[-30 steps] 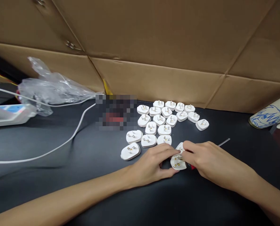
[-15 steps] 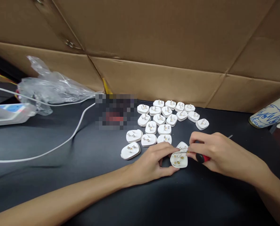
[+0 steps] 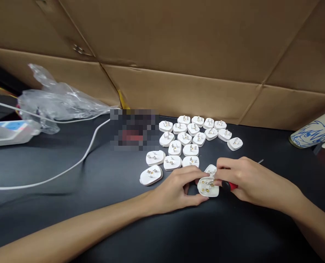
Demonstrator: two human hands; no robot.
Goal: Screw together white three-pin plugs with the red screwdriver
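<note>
My left hand (image 3: 175,188) grips the left edge of an opened white plug housing (image 3: 212,192), thumb below and fingers above. Small brass pieces (image 3: 207,190) show inside it. Behind the housing, touching or nearly touching it, lies another white plug piece (image 3: 211,169). My right hand (image 3: 247,180) is closed around a red and black screwdriver (image 3: 232,186), whose thin shaft sticks out behind the hand, away from the plug. The fingertips of that hand pinch at a small metal part (image 3: 211,183) at the housing's right side; its exact shape is partly hidden.
Several white plugs (image 3: 184,138) lie prongs up beyond my hands. A white cable (image 3: 88,149), crumpled clear plastic (image 3: 61,104) and a white power strip (image 3: 11,133) are at left. A blurred patch hides something beside the plugs. A patterned cup (image 3: 315,129) lies at right; cardboard (image 3: 184,89) stands behind.
My right hand has shifted slightly left, and its fingertips have come down closer to the inside of the housing with the small metal part. My left hand has stayed in place.
</note>
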